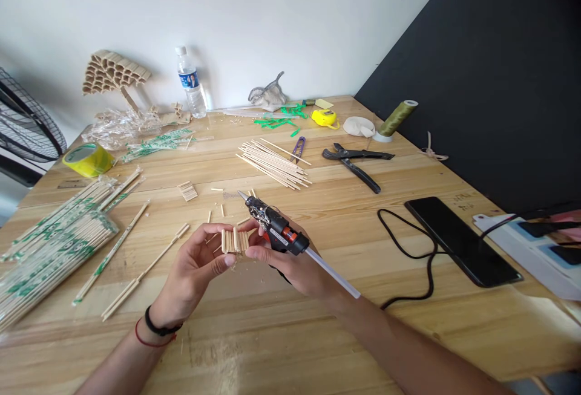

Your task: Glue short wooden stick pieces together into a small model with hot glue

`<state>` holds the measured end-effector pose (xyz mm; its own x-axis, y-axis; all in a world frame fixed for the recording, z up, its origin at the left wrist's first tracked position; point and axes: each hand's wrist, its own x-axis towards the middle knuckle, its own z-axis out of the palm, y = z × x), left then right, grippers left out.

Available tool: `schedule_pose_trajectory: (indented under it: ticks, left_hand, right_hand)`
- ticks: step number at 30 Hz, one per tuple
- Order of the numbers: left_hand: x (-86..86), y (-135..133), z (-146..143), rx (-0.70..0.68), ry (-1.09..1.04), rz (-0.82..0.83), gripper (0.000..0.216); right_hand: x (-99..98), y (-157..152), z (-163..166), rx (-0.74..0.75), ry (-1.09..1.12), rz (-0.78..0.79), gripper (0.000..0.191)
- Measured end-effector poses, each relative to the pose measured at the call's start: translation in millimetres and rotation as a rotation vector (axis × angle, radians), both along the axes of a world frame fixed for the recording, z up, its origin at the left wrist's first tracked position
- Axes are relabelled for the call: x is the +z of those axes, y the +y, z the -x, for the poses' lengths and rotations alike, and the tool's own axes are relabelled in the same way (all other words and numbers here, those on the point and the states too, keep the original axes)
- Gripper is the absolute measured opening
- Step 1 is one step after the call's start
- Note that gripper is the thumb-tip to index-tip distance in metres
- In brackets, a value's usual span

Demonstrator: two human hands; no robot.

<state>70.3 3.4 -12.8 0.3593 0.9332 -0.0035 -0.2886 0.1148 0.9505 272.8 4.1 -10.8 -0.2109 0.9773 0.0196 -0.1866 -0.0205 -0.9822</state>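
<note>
1. Evidently the small stick assembly (235, 241) is up in the hands, nearer the wearer than the loose stick pile (275, 164) and off to its left; that pile is the landmark throughout.
2. The left hand (195, 265) has it pinched, thumb on the near face and fingers behind and above.
3. The right hand (295, 271) is wrapped around the glue gun (272, 222), on the near side of the pile; its thumb comes to the assembly's right edge. How the hidden fingers sit on the trigger cannot be told.
4. The assembly should be very light: short wooden pieces side by side, one standing proud. Each piece is likely stiff, with dry wood giving decent grip, but the joints look like the weak point; squeezing or twisting could split them.
5. A soft pinch across the outer pieces, clear of the seams, would suit it best.
6. The gun is probably the heavier item, and top-heavy with the glue stick (333, 273) trailing from its rear, toward the wearer and right of the pile. It wants a full grasp on the handle; the nozzle (242, 195), left of the pile's near end, is likely hot and best left untouched.
</note>
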Motion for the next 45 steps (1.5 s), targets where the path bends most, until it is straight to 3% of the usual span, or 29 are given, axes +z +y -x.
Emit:
schedule_pose_trajectory:
  ticks: [16,22,45]
  left_hand:
    - [-6.2,-0.3,1.9,-0.027,-0.003,0.001,0.031]
    - [-3.2,0.2,1.2,-0.053,-0.014,-0.026,0.030]
    - [-0.9,-1.4,2.3,-0.049,0.012,-0.060,0.029]
  right_hand:
    - [0.9,-1.4,1.0,-0.007,0.012,0.013,0.029]
    - [2.6,-0.5,0.3,0.074,0.041,0.088,0.033]
    - [0.2,0.8,-0.9,0.087,-0.007,0.042,0.031]
